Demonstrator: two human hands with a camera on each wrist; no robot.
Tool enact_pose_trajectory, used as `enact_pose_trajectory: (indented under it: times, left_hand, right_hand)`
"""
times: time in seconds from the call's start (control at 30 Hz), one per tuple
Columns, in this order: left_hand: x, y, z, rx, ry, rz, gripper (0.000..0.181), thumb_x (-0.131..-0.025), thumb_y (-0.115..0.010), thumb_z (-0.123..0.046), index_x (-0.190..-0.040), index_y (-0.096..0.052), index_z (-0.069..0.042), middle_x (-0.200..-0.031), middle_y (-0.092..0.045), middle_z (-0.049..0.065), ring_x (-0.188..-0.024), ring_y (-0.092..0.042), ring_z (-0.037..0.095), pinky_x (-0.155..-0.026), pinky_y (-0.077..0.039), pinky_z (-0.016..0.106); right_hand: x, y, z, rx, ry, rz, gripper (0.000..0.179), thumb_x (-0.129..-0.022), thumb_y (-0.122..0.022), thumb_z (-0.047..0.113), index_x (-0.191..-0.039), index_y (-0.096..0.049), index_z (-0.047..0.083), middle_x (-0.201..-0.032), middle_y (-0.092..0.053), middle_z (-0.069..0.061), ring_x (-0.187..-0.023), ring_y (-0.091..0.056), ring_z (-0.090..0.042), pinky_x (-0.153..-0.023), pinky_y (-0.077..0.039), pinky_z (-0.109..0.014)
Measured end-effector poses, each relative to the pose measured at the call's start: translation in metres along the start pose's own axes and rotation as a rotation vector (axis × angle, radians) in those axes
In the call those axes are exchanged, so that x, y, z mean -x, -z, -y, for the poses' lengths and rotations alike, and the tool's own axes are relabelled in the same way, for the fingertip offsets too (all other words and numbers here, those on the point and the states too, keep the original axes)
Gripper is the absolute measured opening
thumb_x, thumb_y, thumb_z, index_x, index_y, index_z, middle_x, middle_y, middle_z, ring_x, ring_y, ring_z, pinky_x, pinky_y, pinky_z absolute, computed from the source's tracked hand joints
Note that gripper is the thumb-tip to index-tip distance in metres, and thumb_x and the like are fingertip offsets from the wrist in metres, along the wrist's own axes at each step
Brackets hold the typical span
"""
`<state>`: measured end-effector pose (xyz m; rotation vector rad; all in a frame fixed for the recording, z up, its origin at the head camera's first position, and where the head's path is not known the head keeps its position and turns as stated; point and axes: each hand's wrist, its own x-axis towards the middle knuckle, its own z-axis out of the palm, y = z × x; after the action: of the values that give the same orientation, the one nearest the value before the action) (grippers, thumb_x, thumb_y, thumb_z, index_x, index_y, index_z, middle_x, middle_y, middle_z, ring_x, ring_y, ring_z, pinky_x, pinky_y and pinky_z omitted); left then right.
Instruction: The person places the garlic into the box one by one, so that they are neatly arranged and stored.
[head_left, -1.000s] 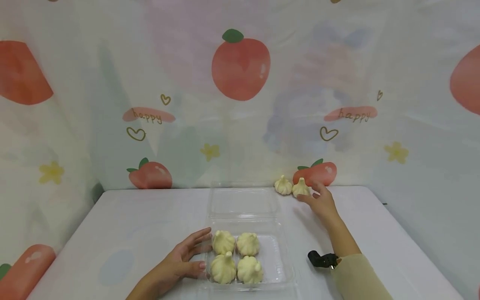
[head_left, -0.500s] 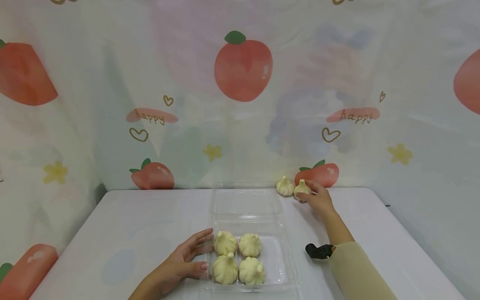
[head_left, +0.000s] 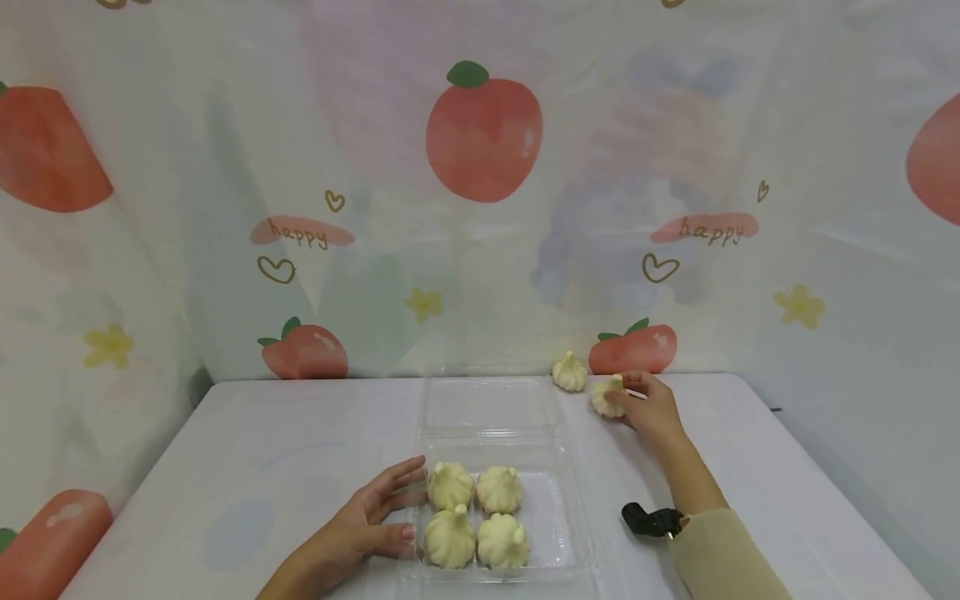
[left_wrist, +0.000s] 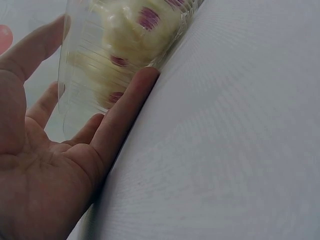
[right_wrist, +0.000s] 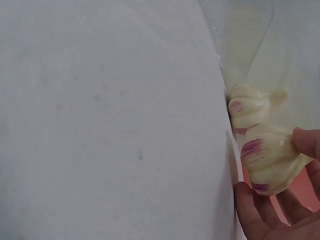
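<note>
Right hand [head_left: 651,417] pinching a garlic bulb [head_left: 605,402] between thumb and fingers, near the worktop's [head_left: 315,433] far edge, right of a second bulb [head_left: 569,373]. Left hand [head_left: 367,521] unclenched, fingertips at the left wall of the clear clamshell [head_left: 557,508]; four more bulbs [head_left: 452,540] in its base.
</note>
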<state>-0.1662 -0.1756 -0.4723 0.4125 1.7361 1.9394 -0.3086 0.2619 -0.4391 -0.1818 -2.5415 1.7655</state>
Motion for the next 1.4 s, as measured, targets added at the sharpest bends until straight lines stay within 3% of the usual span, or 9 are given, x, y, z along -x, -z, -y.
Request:
enact_pose_trajectory:
  times: [0.2,0.37,0.53,0.7,1.0,1.4]
  left_hand:
    - [-0.001,-0.001,-0.001,0.003,0.002,0.002,0.077,-0.096,-0.066,-0.016,-0.159,-0.024,-0.023,-0.164,-0.016,0.016,-0.143,-0.034,0.03,-0.09,-0.054,0.047]
    - [-0.002,0.0,-0.003,0.003,-0.011,0.005,0.077,-0.095,-0.066,-0.014,-0.159,-0.024,-0.022,-0.164,-0.016,0.016,-0.144,-0.033,0.031,-0.091,-0.053,0.048]
    - [-0.003,0.001,-0.004,0.009,-0.012,0.01,0.077,-0.095,-0.067,-0.015,-0.159,-0.024,-0.023,-0.164,-0.016,0.015,-0.144,-0.033,0.03,-0.092,-0.053,0.047]
    - [-0.001,0.002,-0.004,0.012,0.0,0.006,0.079,-0.095,-0.067,-0.015,-0.159,-0.023,-0.023,-0.165,-0.016,0.014,-0.144,-0.033,0.03,-0.092,-0.053,0.047]
    - [0.001,0.0,-0.003,0.017,0.031,0.003,0.078,-0.095,-0.066,-0.015,-0.159,-0.023,-0.025,-0.165,-0.013,0.015,-0.143,-0.033,0.028,-0.091,-0.053,0.045]
    - [-0.001,-0.001,-0.003,0.008,0.026,0.0,0.077,-0.096,-0.066,-0.017,-0.16,-0.023,-0.025,-0.165,-0.013,0.016,-0.143,-0.033,0.029,-0.091,-0.053,0.047]
  right_hand:
    - [0.015,0.006,0.003,-0.043,0.008,0.022,0.048,-0.094,-0.071,0.026,-0.129,-0.048,0.002,-0.145,-0.043,-0.018,-0.109,-0.055,-0.015,-0.083,-0.056,-0.028]
    - [0.028,0.01,0.007,-0.093,0.101,0.061,0.05,-0.094,-0.071,0.022,-0.13,-0.047,-0.003,-0.141,-0.045,-0.022,-0.095,-0.06,-0.001,-0.078,-0.057,-0.026]
    - [0.037,0.015,0.014,-0.052,0.182,0.107,0.051,-0.094,-0.071,0.022,-0.134,-0.049,-0.001,-0.141,-0.046,-0.023,-0.098,-0.061,0.002,-0.078,-0.058,-0.028]
    - [0.043,0.016,0.024,-0.002,0.237,0.121,0.047,-0.093,-0.072,0.023,-0.131,-0.056,0.001,-0.138,-0.05,-0.022,-0.103,-0.062,-0.005,-0.078,-0.058,-0.028]
    - [0.057,0.013,0.036,0.039,0.258,0.123,0.045,-0.094,-0.071,0.025,-0.129,-0.058,0.0,-0.134,-0.053,-0.018,-0.125,-0.053,-0.036,-0.079,-0.058,-0.029]
    - [0.064,0.006,0.047,0.025,0.352,0.156,0.037,-0.09,-0.076,0.019,-0.121,-0.063,0.001,-0.129,-0.058,-0.017,-0.12,-0.056,-0.033,-0.077,-0.058,-0.03]
